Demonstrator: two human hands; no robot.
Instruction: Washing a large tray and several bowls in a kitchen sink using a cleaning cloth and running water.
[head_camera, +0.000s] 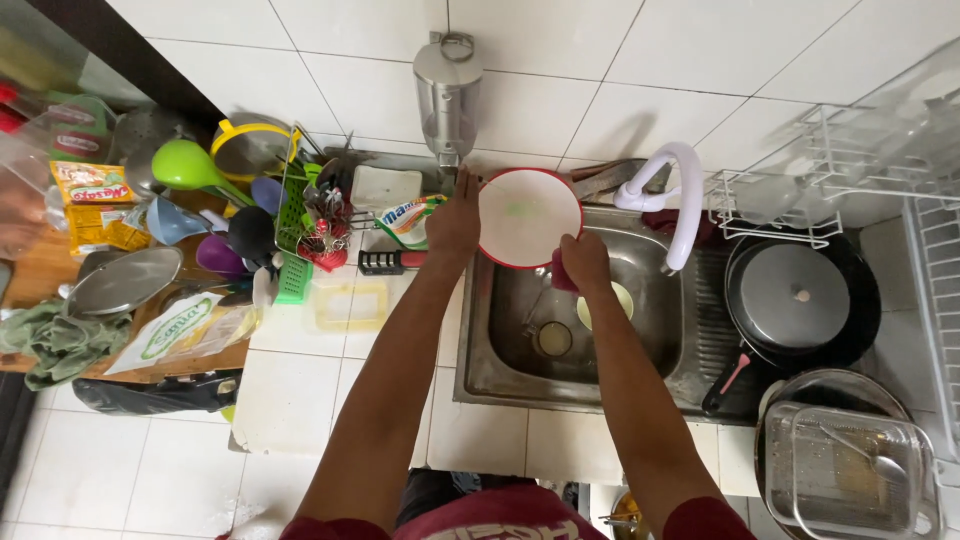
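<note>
Left hand (455, 222) grips the rim of a round white plate with red edge (528, 216), held tilted over the stainless steel sink (500, 350). Right hand (583, 262) closed on a dark red scrubbing cloth (560, 275) at the plate's lower edge. Judgement: firm rim grip, overlapping strokes. White flexible tap (680, 190) just right; white-tiled counter and wall around.

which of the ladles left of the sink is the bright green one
The green ladle standing highest, by the yellow-rimmed strainer. The other ladles below it are blue, purple and black.
</note>
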